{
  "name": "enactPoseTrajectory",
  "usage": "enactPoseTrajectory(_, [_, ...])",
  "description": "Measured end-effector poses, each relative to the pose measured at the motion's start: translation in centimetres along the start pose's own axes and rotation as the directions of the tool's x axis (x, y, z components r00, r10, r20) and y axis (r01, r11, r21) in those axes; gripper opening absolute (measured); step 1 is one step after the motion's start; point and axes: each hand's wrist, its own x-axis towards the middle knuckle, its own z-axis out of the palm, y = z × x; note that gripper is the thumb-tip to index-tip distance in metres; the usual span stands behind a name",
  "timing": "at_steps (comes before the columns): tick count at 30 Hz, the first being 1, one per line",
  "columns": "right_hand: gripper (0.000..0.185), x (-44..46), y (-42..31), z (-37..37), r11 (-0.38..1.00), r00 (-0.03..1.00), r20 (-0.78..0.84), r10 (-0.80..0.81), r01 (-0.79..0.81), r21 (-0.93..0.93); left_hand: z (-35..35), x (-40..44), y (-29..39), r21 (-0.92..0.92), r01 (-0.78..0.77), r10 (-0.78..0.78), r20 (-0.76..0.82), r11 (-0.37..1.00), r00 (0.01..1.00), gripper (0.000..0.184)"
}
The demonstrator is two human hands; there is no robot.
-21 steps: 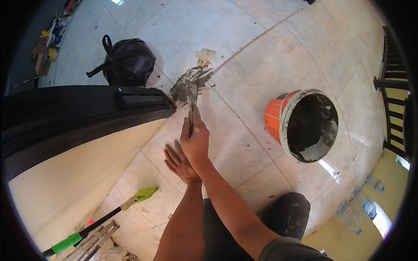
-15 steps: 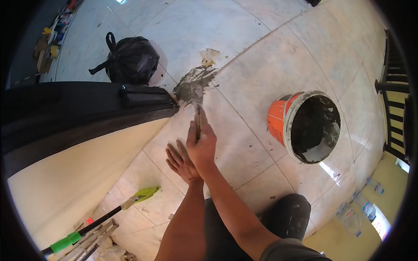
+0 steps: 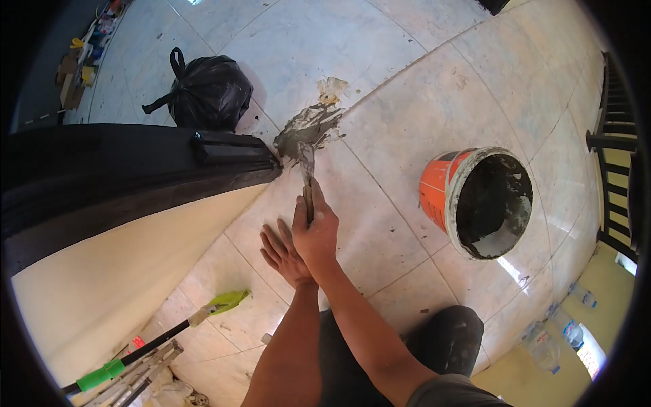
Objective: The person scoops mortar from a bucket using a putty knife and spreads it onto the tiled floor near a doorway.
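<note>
My right hand (image 3: pixel 316 234) is closed around the handle of a small trowel (image 3: pixel 308 163). The trowel's blade points away from me and rests at the near edge of a patch of wet grey mortar (image 3: pixel 308 129) on the tiled floor. That patch lies at the end of a black-topped wall base (image 3: pixel 234 157). Just left of the right hand, my left hand (image 3: pixel 285 258) is laid on the tiles with its fingers spread, holding nothing. The two wrists touch or overlap. An orange bucket (image 3: pixel 434 186) with grey mortar inside stands tilted in view to the right.
A tied black plastic bag (image 3: pixel 210 95) sits beyond the wall base. At lower left are a green-ended pole (image 3: pixel 102 374) and some wooden pieces. Plastic bottles (image 3: pixel 542 346) stand at lower right, below a dark railing (image 3: pixel 614 156). My knee (image 3: pixel 447 339) is near the bucket.
My right hand has drawn the trowel slightly back toward me, so more of its blade shows. The left hand stays flat on the floor. The view has shifted a little.
</note>
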Motion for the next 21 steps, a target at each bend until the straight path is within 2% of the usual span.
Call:
enactPoseTrajectory(2, [0.050, 0.2, 0.0, -0.4, 1.000, 1.000, -0.024, -0.007, 0.008, 0.024, -1.5, 0.2, 0.1, -0.330, 0.110, -0.057, 0.164, 0.938, 0.985, 0.095])
enactPoseTrajectory(3, [0.049, 1.2, 0.1, -0.6, 1.000, 0.999, -0.047, -0.002, 0.002, -0.006, -2.9, 0.4, 0.2, -0.328, 0.112, -0.058, 0.168, 0.938, 0.984, 0.095])
enactPoseTrajectory(5, [0.050, 2.4, 0.7, -0.4, 1.000, 0.998, -0.058, 0.024, -0.025, -0.005, -5.7, 0.9, 0.6, -0.475, 0.140, -0.060, 0.178, 0.869, 0.982, 0.082])
enactPoseTrajectory(9, [0.051, 0.3, 0.6, 1.1, 1.000, 1.000, -0.008, 0.004, -0.004, -0.025, -2.7, 0.4, 0.5, -0.397, 0.138, -0.070, 0.179, 0.907, 0.981, 0.078])
enactPoseTrajectory(11, [0.048, -1.7, 0.3, 1.5, 0.999, 0.998, 0.039, 0.041, -0.041, -0.009, 0.9, -0.3, 0.4, -0.311, 0.075, -0.068, 0.032, 0.948, 0.997, 0.076])
enactPoseTrajectory(14, [0.045, -2.7, -1.0, 0.8, 0.994, 0.989, 0.099, 0.108, -0.110, 0.020, 0.4, 0.1, 0.6, -0.293, 0.090, -0.072, 0.070, 0.952, 0.995, 0.075])
enactPoseTrajectory(16, [0.045, -2.1, -1.0, 0.3, 1.000, 1.000, -0.004, 0.028, -0.028, 0.007, -0.1, 0.1, 0.7, -0.274, 0.111, -0.083, 0.112, 0.955, 0.990, 0.074])
enactPoseTrajectory(17, [0.045, -1.6, -0.4, 0.6, 1.000, 1.000, 0.002, 0.030, -0.030, 0.005, -0.6, 0.0, 0.6, -0.263, 0.124, -0.091, 0.135, 0.957, 0.987, 0.073])
enactPoseTrajectory(19, [0.053, -0.1, 1.2, 1.1, 0.999, 0.995, -0.088, -0.046, 0.048, 0.022, -2.1, 0.2, 0.5, -0.294, 0.128, -0.090, 0.142, 0.947, 0.986, 0.072])
enactPoseTrajectory(20, [0.053, -0.3, 1.2, 1.1, 0.998, 0.995, -0.088, -0.050, 0.052, 0.019, -2.7, 0.4, 0.6, -0.326, 0.130, -0.086, 0.144, 0.936, 0.986, 0.072])
enactPoseTrajectory(21, [0.053, -0.9, 1.0, 1.0, 1.000, 1.000, -0.015, -0.022, 0.022, -0.017, -1.9, 0.3, 0.7, -0.331, 0.130, -0.087, 0.142, 0.935, 0.986, 0.072])
